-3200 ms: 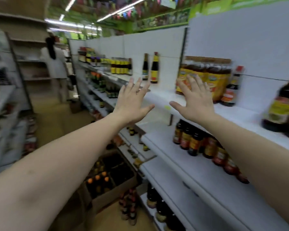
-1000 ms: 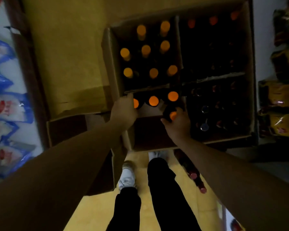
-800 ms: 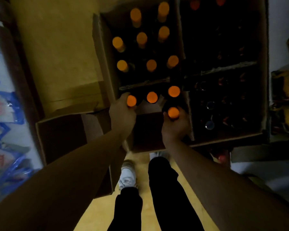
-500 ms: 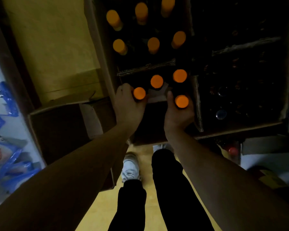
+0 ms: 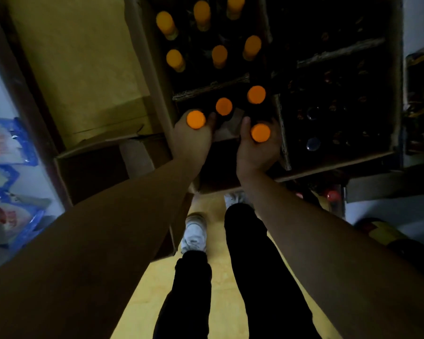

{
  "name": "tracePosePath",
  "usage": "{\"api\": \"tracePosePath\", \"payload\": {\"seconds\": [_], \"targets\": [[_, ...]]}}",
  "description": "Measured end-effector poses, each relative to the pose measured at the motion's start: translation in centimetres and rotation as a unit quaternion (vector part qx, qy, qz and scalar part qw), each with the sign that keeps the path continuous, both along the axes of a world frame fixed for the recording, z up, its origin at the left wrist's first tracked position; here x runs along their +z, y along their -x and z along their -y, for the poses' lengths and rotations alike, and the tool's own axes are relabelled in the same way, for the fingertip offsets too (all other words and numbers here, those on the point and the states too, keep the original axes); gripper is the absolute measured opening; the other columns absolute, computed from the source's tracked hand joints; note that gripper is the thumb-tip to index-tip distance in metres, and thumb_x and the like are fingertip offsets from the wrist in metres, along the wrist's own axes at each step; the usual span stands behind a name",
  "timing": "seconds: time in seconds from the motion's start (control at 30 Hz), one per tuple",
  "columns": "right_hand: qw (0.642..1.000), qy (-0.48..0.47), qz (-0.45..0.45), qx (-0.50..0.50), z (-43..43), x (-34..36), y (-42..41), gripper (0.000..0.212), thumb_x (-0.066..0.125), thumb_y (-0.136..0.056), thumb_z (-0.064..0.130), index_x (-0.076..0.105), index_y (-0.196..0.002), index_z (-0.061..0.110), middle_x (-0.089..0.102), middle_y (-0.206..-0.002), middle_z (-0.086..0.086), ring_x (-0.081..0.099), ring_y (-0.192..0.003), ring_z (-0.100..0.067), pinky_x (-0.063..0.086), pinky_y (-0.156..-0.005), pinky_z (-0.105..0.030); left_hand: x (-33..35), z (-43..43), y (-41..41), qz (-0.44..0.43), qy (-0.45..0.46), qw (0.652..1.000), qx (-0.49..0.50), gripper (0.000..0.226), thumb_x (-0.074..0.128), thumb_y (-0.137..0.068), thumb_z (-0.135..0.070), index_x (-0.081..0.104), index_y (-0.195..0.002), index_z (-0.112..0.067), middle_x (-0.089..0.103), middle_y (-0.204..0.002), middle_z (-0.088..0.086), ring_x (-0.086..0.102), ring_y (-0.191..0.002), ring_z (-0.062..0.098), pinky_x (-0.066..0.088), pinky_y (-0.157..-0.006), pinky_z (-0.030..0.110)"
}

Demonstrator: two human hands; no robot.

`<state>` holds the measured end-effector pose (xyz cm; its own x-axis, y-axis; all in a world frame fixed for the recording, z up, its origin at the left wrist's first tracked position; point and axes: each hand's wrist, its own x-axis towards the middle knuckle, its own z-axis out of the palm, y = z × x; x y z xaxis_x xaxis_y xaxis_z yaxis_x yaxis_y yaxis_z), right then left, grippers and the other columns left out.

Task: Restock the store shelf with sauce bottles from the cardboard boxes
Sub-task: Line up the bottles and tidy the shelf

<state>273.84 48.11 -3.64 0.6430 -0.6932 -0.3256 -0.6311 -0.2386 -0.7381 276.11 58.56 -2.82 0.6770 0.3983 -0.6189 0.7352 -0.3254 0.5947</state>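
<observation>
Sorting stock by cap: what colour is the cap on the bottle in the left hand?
Orange, clearest in the head view.

Your view is dim, underexposed.
Only the orange caps and yellow floor catch light; the cardboard box sinks into black; edges bow.

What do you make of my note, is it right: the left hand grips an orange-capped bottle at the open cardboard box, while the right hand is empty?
Not quite. The head view shows that the right hand is not empty: it grips a second orange-capped bottle. The rest stands: the left hand grips an orange-capped bottle at the open cardboard box.
</observation>
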Motion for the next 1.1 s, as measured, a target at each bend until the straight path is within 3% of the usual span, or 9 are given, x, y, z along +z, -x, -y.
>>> {"api": "tracePosePath", "payload": {"seconds": [0.1, 0.23, 0.33, 0.47, 0.57, 0.67, 0.77, 0.9, 1.1], "targets": [[0.999, -0.042, 0.005, 0.007, 0.0, 4.5, -0.5, 0.036, 0.074, -0.09, 0.033, 0.07, -0.112, 0.006, 0.073, -0.114, -0.009, 0.067, -0.107, -0.021, 0.053, -0.094, -0.035, 4.1, -0.2, 0.0, 0.014, 0.029, 0.999, 0.022, 0.017, 0.072, -0.096, -0.033, 0.069, -0.09, -0.018, 0.068, -0.083, -0.005, 0.059, -0.074, 0.0, 0.046, -0.064, 0.018], [0.994, -0.102, 0.026, -0.004, 0.2, 12.0, -1.2, 0.015, 0.074, -0.094, 0.026, 0.06, -0.092, 0.019, 0.064, -0.082, 0.008, 0.061, -0.078, 0.003, 0.051, -0.077, -0.022, 12.1, -1.1, -0.4, 0.028, 0.049, 0.998, 0.014, 0.029, 0.078, -0.09, -0.038, 0.066, -0.081, -0.013, 0.064, -0.075, 0.004, 0.064, -0.083, 0.032, 0.049, -0.067, 0.037], [0.991, -0.096, 0.093, -0.022, 0.7, 19.5, -1.6, 0.018, 0.072, -0.095, 0.018, 0.055, -0.099, 0.016, 0.056, -0.077, 0.012, 0.056, -0.068, 0.01, 0.044, -0.065, -0.012, 19.6, -1.4, -1.2, 0.079, 0.047, 0.996, 0.001, 0.023, 0.079, -0.09, -0.033, 0.071, -0.081, -0.013, 0.07, -0.081, 0.006, 0.063, -0.082, 0.026, 0.049, -0.072, 0.041], [0.985, -0.093, 0.133, -0.054, 2.0, 31.6, -1.9, 0.031, 0.07, -0.098, 0.023, 0.048, -0.117, 0.009, 0.049, -0.079, 0.007, 0.054, -0.069, -0.005, 0.044, -0.063, -0.017, 31.2, -1.5, -2.4, 0.141, 0.069, 0.987, -0.033, 0.023, 0.081, -0.087, -0.035, 0.073, -0.08, -0.014, 0.07, -0.079, 0.001, 0.063, -0.082, 0.025, 0.05, -0.073, 0.037], [0.977, -0.086, 0.175, -0.085, 3.4, 41.3, -2.6, 0.032, 0.07, -0.098, 0.027, 0.048, -0.116, 0.012, 0.048, -0.082, 0.003, 0.05, -0.076, -0.022, 0.044, -0.073, -0.04, 41.0, -0.9, -3.4, 0.164, 0.099, 0.98, -0.046, 0.044, 0.08, -0.084, -0.048, 0.056, -0.061, -0.02, 0.052, -0.058, -0.011, 0.052, -0.061, 0.015, 0.041, -0.062, 0.032], [0.977, -0.056, 0.197, -0.062, 4.7, 51.4, -2.1, 0.042, 0.068, -0.099, 0.034, 0.051, -0.13, 0.013, 0.045, -0.095, 0.003, 0.041, -0.087, -0.022, 0.039, -0.084, -0.041, 51.0, 0.4, -3.5, 0.204, 0.143, 0.967, -0.061, 0.052, 0.08, -0.085, -0.049, 0.046, -0.057, -0.021, 0.047, -0.055, -0.008, 0.046, -0.057, 0.019, 0.037, -0.061, 0.033], [0.967, 0.01, 0.254, -0.028, 6.7, 60.3, -1.4, 0.032, 0.071, -0.093, 0.042, 0.051, -0.101, 0.018, 0.051, -0.088, -0.005, 0.048, -0.084, -0.031, 0.04, -0.076, -0.039, 60.5, 2.1, -3.0, 0.256, 0.149, 0.949, -0.112, 0.045, 0.08, -0.084, -0.051, 0.058, -0.062, -0.019, 0.059, -0.062, -0.003, 0.054, -0.06, 0.019, 0.039, -0.062, 0.033], [0.952, 0.084, 0.292, 0.03, 9.5, 71.8, 1.0, 0.033, 0.075, -0.09, 0.039, 0.051, -0.09, 0.017, 0.057, -0.088, -0.007, 0.06, -0.094, -0.035, 0.041, -0.075, -0.037, 71.6, 4.8, -0.4, 0.335, 0.164, 0.913, -0.165, 0.068, 0.081, -0.085, -0.048, 0.03, -0.047, -0.024, 0.033, -0.042, -0.012, 0.031, -0.042, 0.011, 0.021, -0.052, 0.033], [0.918, 0.136, 0.366, 0.071, 14.9, 88.2, 9.4, 0.047, 0.074, -0.087, 0.054, 0.042, -0.074, 0.022, 0.052, -0.079, -0.006, 0.05, -0.076, -0.026, 0.036, -0.068, -0.035, 87.2, 9.3, 7.6, 0.434, 0.157, 0.859, -0.22, 0.065, 0.076, -0.076, -0.069, 0.045, -0.054, -0.017, 0.054, -0.054, 0.005, 0.054, -0.056, 0.032, 0.041, -0.064, 0.041]]}}
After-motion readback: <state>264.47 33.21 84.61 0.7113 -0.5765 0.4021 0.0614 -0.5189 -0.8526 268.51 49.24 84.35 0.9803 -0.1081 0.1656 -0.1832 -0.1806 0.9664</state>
